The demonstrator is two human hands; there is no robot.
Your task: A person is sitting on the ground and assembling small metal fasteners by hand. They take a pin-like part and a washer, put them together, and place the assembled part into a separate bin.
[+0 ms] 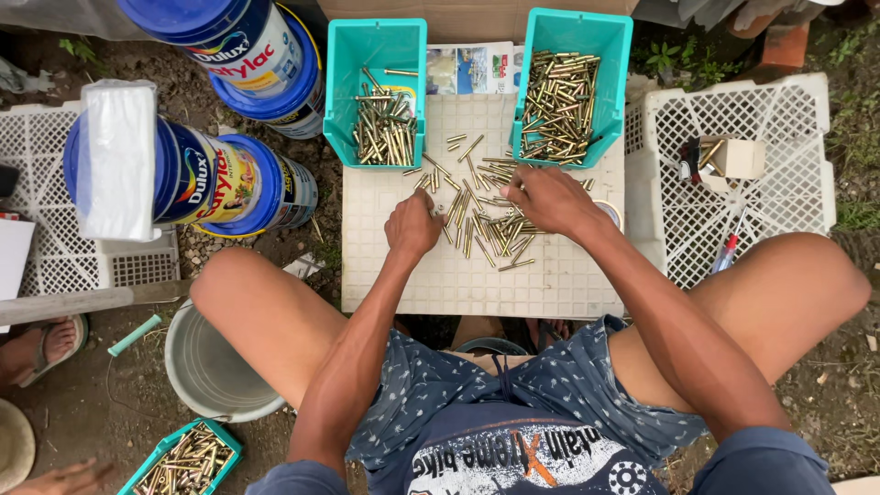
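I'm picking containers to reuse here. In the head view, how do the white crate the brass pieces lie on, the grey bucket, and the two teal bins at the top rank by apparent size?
1. White crate: largest.
2. Grey bucket: smaller, though partly hidden by a leg and lying lower, so unsure.
3. Left teal bin and right teal bin: smallest; they look alike, so unranked.

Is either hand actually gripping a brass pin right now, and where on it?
Cannot tell: both left hand and right hand rest knuckles-up on loose thin brass pins, fingertips hidden.

Both forearms reach forward, the left hand [412, 225] loosely curled knuckles up, the right hand [548, 198] palm down, fingers bent.
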